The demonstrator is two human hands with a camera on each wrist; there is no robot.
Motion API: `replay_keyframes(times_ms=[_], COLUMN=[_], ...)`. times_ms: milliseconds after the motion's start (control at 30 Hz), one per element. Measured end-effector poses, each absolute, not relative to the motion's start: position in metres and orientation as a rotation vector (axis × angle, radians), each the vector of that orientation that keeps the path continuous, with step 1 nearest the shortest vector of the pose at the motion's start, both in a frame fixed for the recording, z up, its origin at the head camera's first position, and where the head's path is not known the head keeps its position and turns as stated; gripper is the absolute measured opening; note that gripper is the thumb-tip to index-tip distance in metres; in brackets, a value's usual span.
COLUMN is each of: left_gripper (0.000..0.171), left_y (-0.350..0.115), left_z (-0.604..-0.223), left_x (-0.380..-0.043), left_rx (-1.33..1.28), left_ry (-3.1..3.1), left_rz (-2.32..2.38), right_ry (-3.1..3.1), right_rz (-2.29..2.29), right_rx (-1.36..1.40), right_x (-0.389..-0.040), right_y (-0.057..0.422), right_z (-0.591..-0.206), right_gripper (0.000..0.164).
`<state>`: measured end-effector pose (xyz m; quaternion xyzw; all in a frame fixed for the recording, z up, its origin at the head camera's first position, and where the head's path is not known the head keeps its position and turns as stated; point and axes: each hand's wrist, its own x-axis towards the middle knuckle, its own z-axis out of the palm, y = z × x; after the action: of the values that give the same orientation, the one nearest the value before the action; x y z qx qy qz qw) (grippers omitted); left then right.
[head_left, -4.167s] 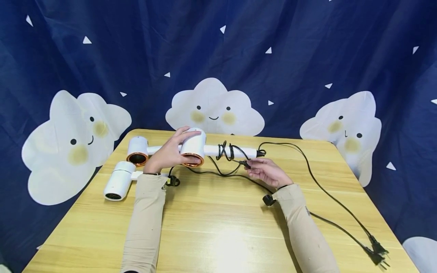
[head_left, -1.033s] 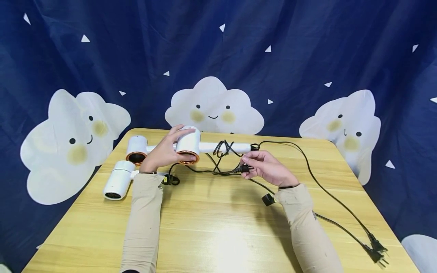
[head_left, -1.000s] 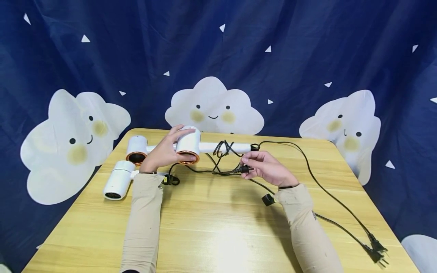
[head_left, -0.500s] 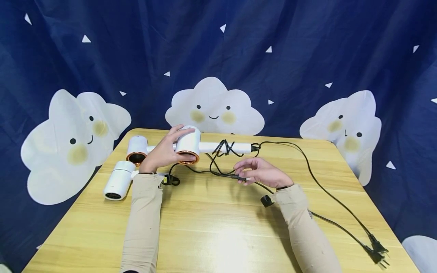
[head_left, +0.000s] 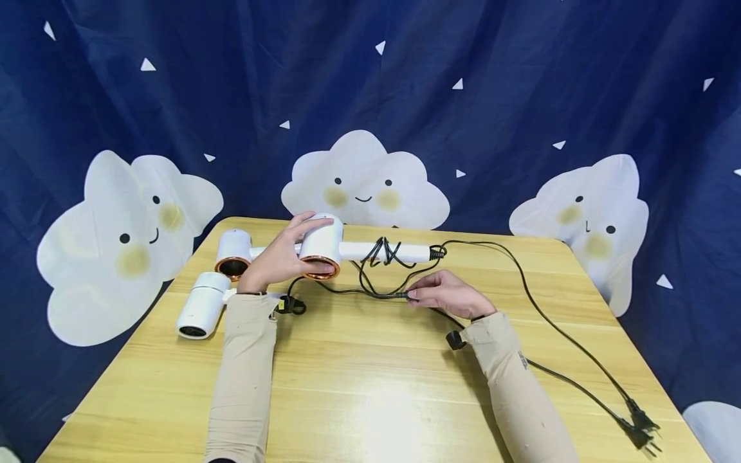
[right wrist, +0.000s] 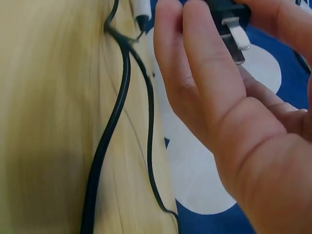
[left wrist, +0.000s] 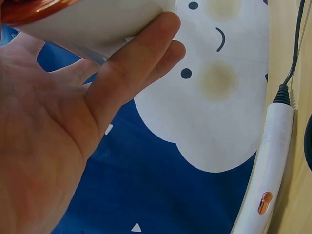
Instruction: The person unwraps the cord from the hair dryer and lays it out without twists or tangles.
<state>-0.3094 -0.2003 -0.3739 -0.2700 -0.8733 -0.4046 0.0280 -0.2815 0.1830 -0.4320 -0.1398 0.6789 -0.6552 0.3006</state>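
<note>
My left hand grips the round head of a white hair dryer with a copper-coloured rim, thumb at the rim and fingers across the top. Its handle points right, with a black cord looped loosely around it. My right hand is just in front of the handle's end. In the right wrist view it pinches a black two-pin plug, metal prongs showing. From the head, the fingers mostly hide this plug. The left wrist view shows fingers against the white head, and a white handle with a copper-coloured switch.
Two other white hair dryers lie at the left, one copper-rimmed and one plain. Their handles are partly behind my left arm. Two black plugs lie at the right front edge. A black lump sits by my right wrist.
My right hand first brought the plug toward me, away from the handle, then lowered it slightly and regripped it. The cord loops around the handle are looser. My left hand keeps its hold.
</note>
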Motion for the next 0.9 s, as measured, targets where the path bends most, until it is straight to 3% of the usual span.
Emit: replay_keyframes(times_ms=[300,533,900], left_gripper=[0.091,0.092,0.092], left_y=[-0.198,-0.196,-0.195], left_z=[-0.373,-0.374,-0.373], left_x=[-0.307,-0.309,-0.308], left_rx=[-0.865,-0.896,-0.910], left_ry=[-2.674,-2.658,-2.677], left_rz=[-1.259,-1.267,-1.275], right_ry=[1.867,1.784,1.607], right_rz=[-1.814,-2.090,-2.398], right_rx=[-0.138,-0.058,0.055], right_x=[-0.284,-0.287,-0.288], right_y=[0.191,0.201,0.210], right_z=[-0.432,-0.432,-0.421], right_gripper=[0.030,0.011,0.022])
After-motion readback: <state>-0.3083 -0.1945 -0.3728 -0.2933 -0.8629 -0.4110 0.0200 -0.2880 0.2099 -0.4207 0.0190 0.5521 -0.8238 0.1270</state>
